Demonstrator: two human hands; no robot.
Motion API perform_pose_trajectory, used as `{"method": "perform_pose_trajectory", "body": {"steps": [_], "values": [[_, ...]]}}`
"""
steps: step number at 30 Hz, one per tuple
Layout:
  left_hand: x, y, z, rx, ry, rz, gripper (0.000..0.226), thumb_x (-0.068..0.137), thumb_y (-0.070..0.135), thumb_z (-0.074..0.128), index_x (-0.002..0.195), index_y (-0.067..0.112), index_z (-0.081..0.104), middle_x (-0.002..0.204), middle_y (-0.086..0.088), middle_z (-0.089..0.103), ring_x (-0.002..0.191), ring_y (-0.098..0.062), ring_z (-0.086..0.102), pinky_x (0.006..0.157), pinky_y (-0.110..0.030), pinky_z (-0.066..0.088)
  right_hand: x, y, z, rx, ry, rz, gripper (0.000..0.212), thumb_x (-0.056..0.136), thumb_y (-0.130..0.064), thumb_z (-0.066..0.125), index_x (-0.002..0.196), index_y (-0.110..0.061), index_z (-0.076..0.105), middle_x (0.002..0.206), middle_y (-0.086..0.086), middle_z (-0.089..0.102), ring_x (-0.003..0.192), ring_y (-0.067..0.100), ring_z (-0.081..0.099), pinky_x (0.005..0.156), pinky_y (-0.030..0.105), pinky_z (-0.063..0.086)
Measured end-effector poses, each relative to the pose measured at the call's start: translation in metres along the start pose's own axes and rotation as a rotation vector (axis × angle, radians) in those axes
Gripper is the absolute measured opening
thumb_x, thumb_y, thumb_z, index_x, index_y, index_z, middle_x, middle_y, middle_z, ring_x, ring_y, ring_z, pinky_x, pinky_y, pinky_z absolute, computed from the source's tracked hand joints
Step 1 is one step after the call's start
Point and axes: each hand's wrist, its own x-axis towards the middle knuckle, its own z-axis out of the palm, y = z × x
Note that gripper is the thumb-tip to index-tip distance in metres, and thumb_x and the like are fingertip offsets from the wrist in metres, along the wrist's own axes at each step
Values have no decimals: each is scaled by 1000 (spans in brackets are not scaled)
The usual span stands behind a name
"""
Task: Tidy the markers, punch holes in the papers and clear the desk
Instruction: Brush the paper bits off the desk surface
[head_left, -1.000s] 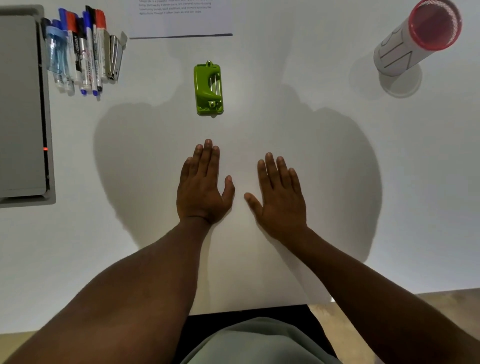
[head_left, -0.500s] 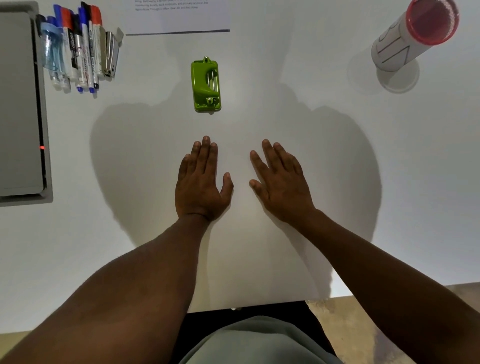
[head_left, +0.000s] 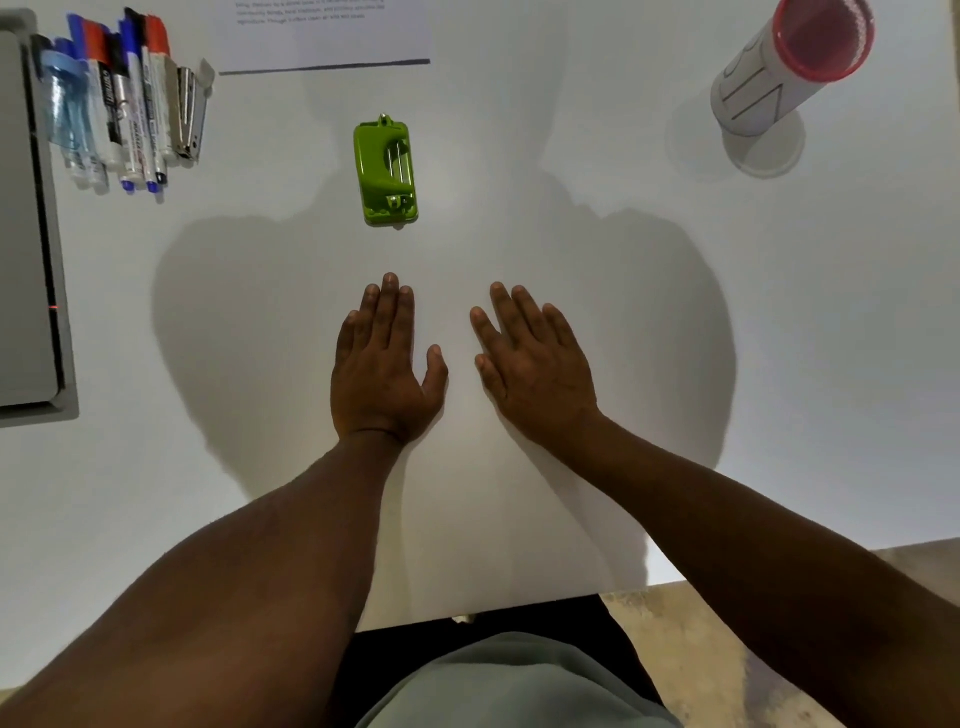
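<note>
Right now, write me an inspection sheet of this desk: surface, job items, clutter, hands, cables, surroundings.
Surface: white desk, shadowed around the arms.
Job's things: green hole punch lies beyond the hands, untouched; markers lie side by side at far left; printed paper at the far edge, partly out of frame; pink-rimmed cup stands at far right.
Clutter: metal stapler beside the markers; clear blue item on their other side, too blurred to name.
Hands: left hand and right hand are held flat, fingers straight, holding nothing.
Cables: nothing seen.
Surroundings: grey device at the left edge with a small red light; floor beyond the near edge.
</note>
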Motion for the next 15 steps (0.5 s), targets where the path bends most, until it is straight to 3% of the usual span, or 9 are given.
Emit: {"method": "perform_pose_trajectory", "body": {"steps": [4, 8, 10, 12, 15], "values": [[0, 0, -1, -5, -3, 2, 72, 93, 47, 29, 155, 14, 12, 163, -4, 8, 151, -18, 3, 122, -36, 7, -1, -2, -1, 13, -13, -3, 54, 101, -40, 30, 149, -14, 29, 157, 15, 22, 146, 30, 19, 116, 47, 24], [0, 1, -2, -2, -12, -2, 72, 93, 49, 26, 155, 15, 12, 163, -3, 7, 151, -18, 2, 122, -37, 8, -4, -2, -6, 210, -10, 21, 54, 100, -35, 32, 151, -17, 26, 160, 8, 15, 149, 23, 10, 120, 37, 9], [0, 0, -2, -6, -16, -4, 72, 93, 48, 27, 155, 15, 12, 163, -3, 7, 151, -17, 2, 123, -36, 8, -4, -3, -13, 525, 51, 145, 47, 97, -23, 42, 143, -13, 42, 156, 5, 29, 145, 19, 22, 118, 28, 14], [0, 0, -1, -10, -15, -6, 72, 93, 47, 29, 155, 15, 12, 163, -3, 7, 151, -17, 2, 122, -36, 8, -3, -4, -29, 928, 61, 408, 38, 94, -8, 48, 130, -16, 54, 143, 0, 48, 134, 13, 41, 112, 23, 28], [-1, 0, -1, -18, -10, -2, 72, 93, 46, 31, 155, 15, 12, 163, -3, 7, 151, -17, 2, 122, -37, 9, -4, -2, -55, 1509, -71, 765, 36, 91, 5, 46, 113, -18, 63, 118, -2, 63, 115, 13, 56, 101, 29, 43]]}}
